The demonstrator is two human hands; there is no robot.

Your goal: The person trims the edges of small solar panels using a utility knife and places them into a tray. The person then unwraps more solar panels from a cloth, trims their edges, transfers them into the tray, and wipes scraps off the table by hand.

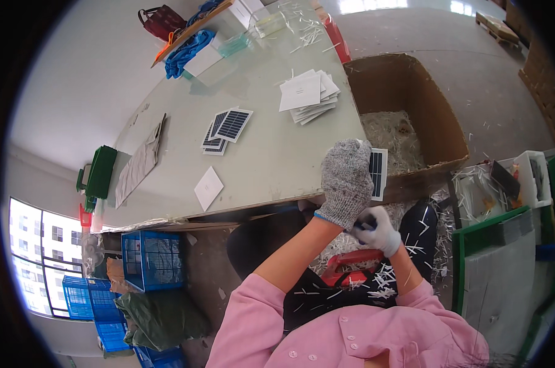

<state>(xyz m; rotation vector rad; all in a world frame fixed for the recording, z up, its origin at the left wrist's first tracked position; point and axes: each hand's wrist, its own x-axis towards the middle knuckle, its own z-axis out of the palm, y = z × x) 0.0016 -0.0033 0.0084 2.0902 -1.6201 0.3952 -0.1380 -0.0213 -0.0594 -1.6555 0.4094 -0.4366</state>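
My left hand (347,178), in a grey knitted glove, is closed on a small solar panel (378,175) with dark cells and a white border. The panel stands out past the glove's right side, by the table edge and the cardboard box. Just below, my right hand (378,231) wears a white glove with its fingers curled in; something dark shows at them, too small to name. On the table lie several more solar panels (234,126), overlapping, and a single white square plate (209,189). A stack of white square plates (308,95) sits farther back.
The pale table (259,165) spans the middle. At its right stands an open cardboard box (406,86) with white strips inside. A red plastic stool (351,268) shows between my legs, strips scattered on my trousers. Blue crates (153,260) stand lower left; a green-edged board (492,264) is at right.
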